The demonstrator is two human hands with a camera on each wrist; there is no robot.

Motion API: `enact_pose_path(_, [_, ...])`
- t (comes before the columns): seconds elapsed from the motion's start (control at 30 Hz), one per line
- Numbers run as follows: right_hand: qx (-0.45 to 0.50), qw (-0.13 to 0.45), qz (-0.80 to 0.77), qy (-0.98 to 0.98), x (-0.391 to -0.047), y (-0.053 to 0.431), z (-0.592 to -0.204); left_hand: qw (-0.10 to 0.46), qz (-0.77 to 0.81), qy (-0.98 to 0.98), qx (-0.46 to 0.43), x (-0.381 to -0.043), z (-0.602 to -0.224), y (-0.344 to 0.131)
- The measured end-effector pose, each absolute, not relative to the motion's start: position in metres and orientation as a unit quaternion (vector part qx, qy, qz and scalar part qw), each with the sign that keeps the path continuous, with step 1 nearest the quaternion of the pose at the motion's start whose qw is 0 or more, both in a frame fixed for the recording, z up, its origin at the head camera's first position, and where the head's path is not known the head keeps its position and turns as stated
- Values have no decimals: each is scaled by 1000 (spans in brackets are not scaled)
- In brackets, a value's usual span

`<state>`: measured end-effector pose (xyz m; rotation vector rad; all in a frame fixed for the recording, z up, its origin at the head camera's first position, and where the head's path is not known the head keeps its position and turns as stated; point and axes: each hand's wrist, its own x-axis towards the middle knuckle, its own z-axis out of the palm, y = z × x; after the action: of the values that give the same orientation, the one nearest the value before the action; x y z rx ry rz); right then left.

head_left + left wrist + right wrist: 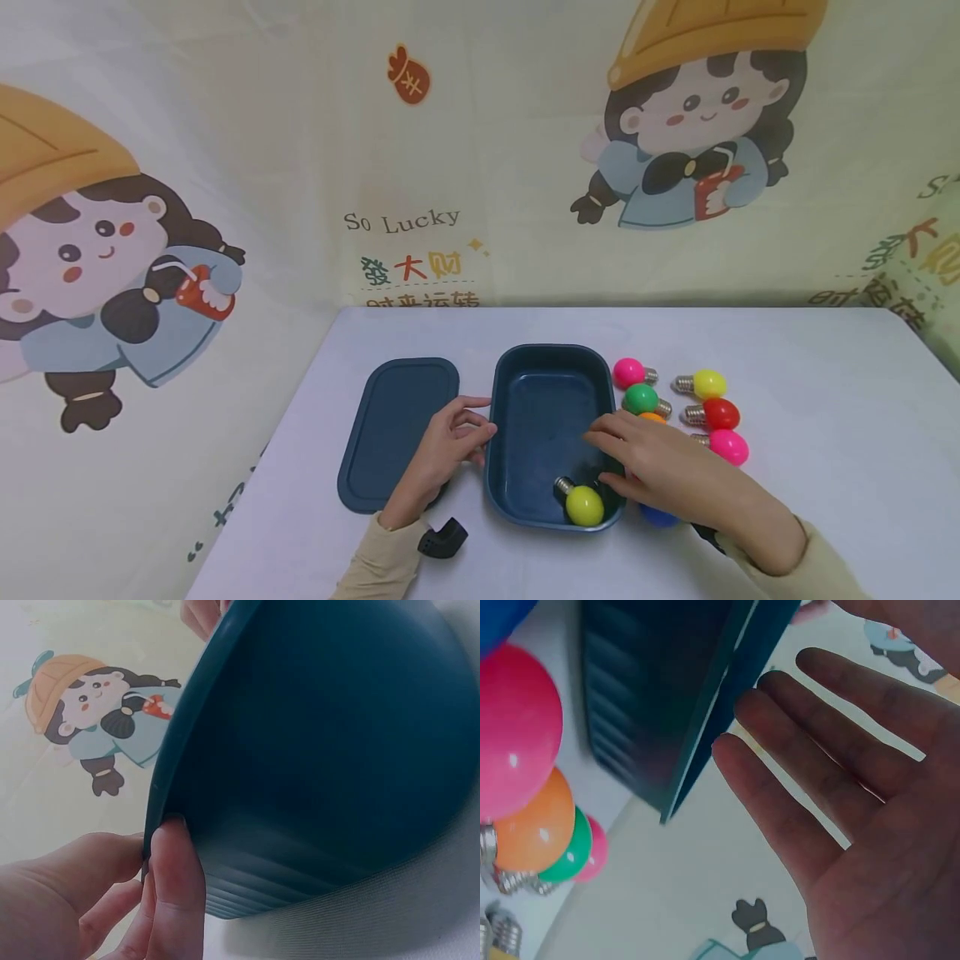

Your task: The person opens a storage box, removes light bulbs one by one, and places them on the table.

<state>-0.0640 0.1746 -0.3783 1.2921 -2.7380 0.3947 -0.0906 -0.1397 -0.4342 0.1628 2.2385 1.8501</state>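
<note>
A dark blue rectangular box (551, 433) stands on the white table. One yellow light bulb (584, 505) lies inside at its near end, metal base pointing up and left. At the box's left side my left hand (454, 446) pinches the rim; the left wrist view shows the thumb and a finger (176, 877) on either side of it. My right hand (660, 462) hovers over the right side of the box, holding nothing. Its fingers (787, 817) are extended and spread in the right wrist view. The hand partly covers some bulbs beside the box.
A dark blue lid (401, 429) lies flat left of the box. Right of it are several coloured bulbs, among them a green bulb (640, 398), a red bulb (722, 413), a blue bulb (660, 517) and an orange bulb (536, 829). A patterned curtain hangs behind the table.
</note>
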Motion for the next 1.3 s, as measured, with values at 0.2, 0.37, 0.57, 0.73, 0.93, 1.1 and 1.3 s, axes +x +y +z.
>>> enact_pose_path(0.2, [439,30,117,-890,-63,165,-384,115,631,765,60,-91,-435,-140])
enact_pose_path(0.37, [443,18,100,-891,-63,158,-389,114,631,765,59,-91,-436,-140])
enact_pose_path(0.57, [444,1,93,-891,-62,153,-397,116,634,762,57,-90,-435,-140])
enact_pose_path(0.73, [438,-30,94,-893,-61,148,-399,115,633,763,56,-90,-434,-140])
enact_pose_path(0.93, [435,-54,83,-895,-61,142,-398,113,631,765,59,-90,-435,-140])
enact_pose_path(1.1, [433,-61,80,-896,-63,138,-398,112,629,767,61,-91,-435,-140])
enact_pose_path(1.3, [415,-93,79,-902,-63,133,-397,113,633,764,56,-91,-435,-140])
